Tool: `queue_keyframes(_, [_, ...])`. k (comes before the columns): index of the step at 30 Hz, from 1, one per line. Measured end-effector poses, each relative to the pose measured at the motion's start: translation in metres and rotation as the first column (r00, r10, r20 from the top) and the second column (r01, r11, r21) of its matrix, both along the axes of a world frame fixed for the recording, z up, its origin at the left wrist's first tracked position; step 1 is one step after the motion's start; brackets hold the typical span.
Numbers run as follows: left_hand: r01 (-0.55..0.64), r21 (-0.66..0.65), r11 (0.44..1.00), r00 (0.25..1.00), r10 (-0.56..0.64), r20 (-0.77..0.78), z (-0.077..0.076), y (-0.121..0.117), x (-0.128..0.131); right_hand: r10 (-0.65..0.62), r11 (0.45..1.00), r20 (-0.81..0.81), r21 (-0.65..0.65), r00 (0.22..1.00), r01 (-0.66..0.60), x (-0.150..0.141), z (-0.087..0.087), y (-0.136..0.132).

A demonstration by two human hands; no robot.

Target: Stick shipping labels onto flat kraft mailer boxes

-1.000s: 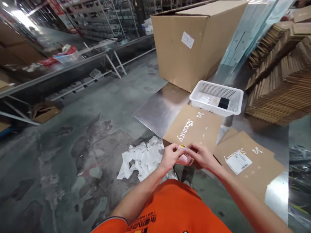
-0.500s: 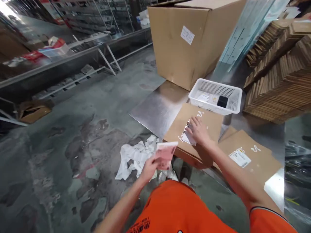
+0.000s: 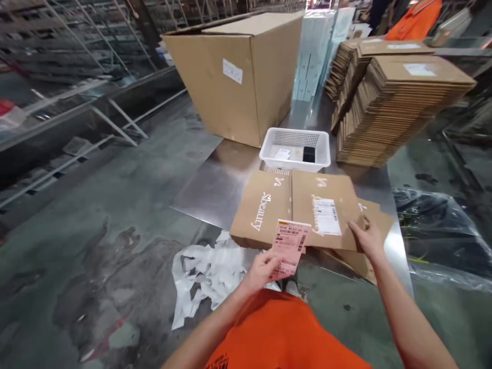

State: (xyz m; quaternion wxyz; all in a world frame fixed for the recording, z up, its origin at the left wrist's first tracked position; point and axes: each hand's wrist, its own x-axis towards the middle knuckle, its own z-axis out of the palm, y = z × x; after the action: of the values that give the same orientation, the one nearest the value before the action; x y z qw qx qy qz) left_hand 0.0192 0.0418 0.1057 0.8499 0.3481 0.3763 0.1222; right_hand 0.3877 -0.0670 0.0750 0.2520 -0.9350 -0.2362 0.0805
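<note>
My left hand pinches a pink printed shipping label by its lower left side. The label is held up over the front edge of the cartons. My right hand has its fingers curled at the right edge of a flat cardboard box that bears a white shipping label. To its left lies another flat cardboard box with white "Sbeauty" lettering. Part of a further flat carton shows beneath and beyond my right hand.
A white plastic basket with a black item and papers stands behind the boxes. A large carton is at the back left, stacks of flattened cartons at the back right. Crumpled white paper strips lie below the metal table.
My right hand has moved right with the labelled box, baring the lettered box at left. My left hand has brought the pink label right, its print now facing me. The view has turned right.
</note>
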Motion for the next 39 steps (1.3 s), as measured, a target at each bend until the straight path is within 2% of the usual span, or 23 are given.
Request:
queue_keyframes(2, [0.024, -0.030, 0.999, 0.998, -0.026, -0.055, 0.004, -0.002, 0.007, -0.149, 0.986, -0.030, -0.086, 0.988, 0.146, 0.019, -0.004, -0.038])
queue_keyframes(4, [0.020, -0.019, 1.000, 0.994, -0.022, -0.111, 0.002, -0.002, 0.007, -0.169, 0.958, 0.034, -0.229, 0.985, 0.172, 0.016, 0.000, -0.054])
queue_keyframes(6, [0.014, 0.012, 1.000, 0.992, -0.013, -0.126, -0.003, -0.004, 0.005, -0.003, 0.967, 0.128, -0.253, 0.992, 0.036, -0.007, 0.014, -0.041])
queue_keyframes(7, [0.012, 0.023, 1.000, 0.992, -0.009, -0.122, -0.006, -0.006, 0.004, 0.132, 0.976, 0.126, -0.190, 0.983, -0.106, -0.025, 0.024, -0.025])
queue_keyframes(8, [0.009, 0.032, 0.999, 0.993, -0.005, -0.118, -0.008, -0.008, 0.003, 0.288, 0.956, 0.085, -0.077, 0.954, -0.282, -0.045, 0.035, -0.005])
queue_keyframes(9, [0.005, 0.039, 0.999, 0.993, 0.000, -0.115, -0.010, -0.010, 0.001, 0.464, 0.884, -0.015, 0.076, 0.886, -0.461, -0.067, 0.047, 0.018])
queue_keyframes(10, [0.006, 0.039, 0.999, 0.994, -0.002, -0.113, -0.011, -0.011, -0.001, 0.626, 0.775, -0.127, 0.209, 0.769, -0.596, -0.090, 0.057, 0.040])
queue_keyframes(11, [0.008, 0.040, 0.999, 0.993, -0.004, -0.115, -0.010, -0.011, -0.003, 0.733, 0.677, -0.196, 0.292, 0.651, -0.675, -0.111, 0.066, 0.059])
queue_keyframes(12, [0.010, 0.060, 0.998, 0.994, -0.003, -0.113, -0.009, -0.010, -0.006, 0.795, 0.606, -0.246, 0.344, 0.554, -0.717, -0.131, 0.072, 0.075])
queue_keyframes(13, [-0.001, 0.108, 0.994, 0.995, 0.011, -0.098, -0.006, -0.007, -0.009, 0.823, 0.568, -0.272, 0.356, 0.499, -0.742, -0.149, 0.075, 0.087])
queue_keyframes(15, [-0.084, 0.264, 0.961, 0.995, 0.097, -0.035, 0.004, 0.003, -0.015, 0.840, 0.539, -0.282, 0.335, 0.464, -0.773, -0.177, 0.075, 0.099])
queue_keyframes(17, [-0.215, 0.406, 0.888, 0.972, 0.235, -0.001, 0.013, 0.016, -0.017, 0.860, 0.503, -0.283, 0.329, 0.425, -0.799, -0.195, 0.070, 0.100])
queue_keyframes(18, [-0.263, 0.436, 0.860, 0.955, 0.298, -0.011, 0.016, 0.023, -0.016, 0.872, 0.482, -0.280, 0.334, 0.403, -0.810, -0.201, 0.068, 0.100])
queue_keyframes(21, [-0.301, 0.444, 0.844, 0.917, 0.384, -0.107, 0.009, 0.043, -0.009, 0.882, 0.468, -0.237, 0.346, 0.407, -0.813, -0.207, 0.062, 0.103])
queue_keyframes(24, [-0.264, 0.387, 0.884, 0.919, 0.352, -0.177, -0.017, 0.052, -0.008, 0.878, 0.479, -0.153, 0.306, 0.455, -0.823, -0.197, 0.051, 0.127])
queue_keyframes(26, [-0.228, 0.318, 0.920, 0.928, 0.304, -0.216, -0.037, 0.049, -0.017, 0.844, 0.530, -0.056, 0.241, 0.533, -0.813, -0.183, 0.042, 0.153])
queue_keyframes(28, [-0.186, 0.250, 0.950, 0.941, 0.245, -0.232, -0.054, 0.038, -0.034, 0.801, 0.588, 0.076, 0.079, 0.593, -0.805, -0.165, 0.035, 0.182])
queue_keyframes(31, [-0.088, 0.132, 0.987, 0.956, 0.121, -0.269, -0.070, 0.014, -0.070, 0.786, 0.618, 0.224, -0.282, 0.576, -0.734, -0.146, 0.031, 0.214])
queue_keyframes(33, [-0.075, 0.083, 0.994, 0.959, 0.095, -0.267, -0.071, 0.005, -0.092, 0.770, 0.637, 0.281, -0.383, 0.573, -0.669, -0.146, 0.029, 0.223])
queue_keyframes(34, [-0.115, 0.098, 0.989, 0.955, 0.137, -0.264, -0.070, 0.007, -0.100, 0.774, 0.633, 0.299, -0.382, 0.559, -0.673, -0.151, 0.027, 0.224])
queue_keyframes(36, [-0.242, 0.204, 0.949, 0.917, 0.293, -0.272, -0.062, 0.022, -0.108, 0.811, 0.583, 0.310, -0.356, 0.496, -0.730, -0.171, 0.018, 0.218])
queue_keyframes(38, [-0.331, 0.338, 0.881, 0.862, 0.428, -0.271, -0.053, 0.049, -0.104, 0.867, 0.490, 0.298, -0.359, 0.400, -0.794, -0.199, 0.006, 0.204])
queue_keyframes(39, [-0.345, 0.376, 0.860, 0.854, 0.454, -0.253, -0.048, 0.062, -0.099, 0.902, 0.418, 0.280, -0.372, 0.329, -0.829, -0.213, 0.001, 0.194])
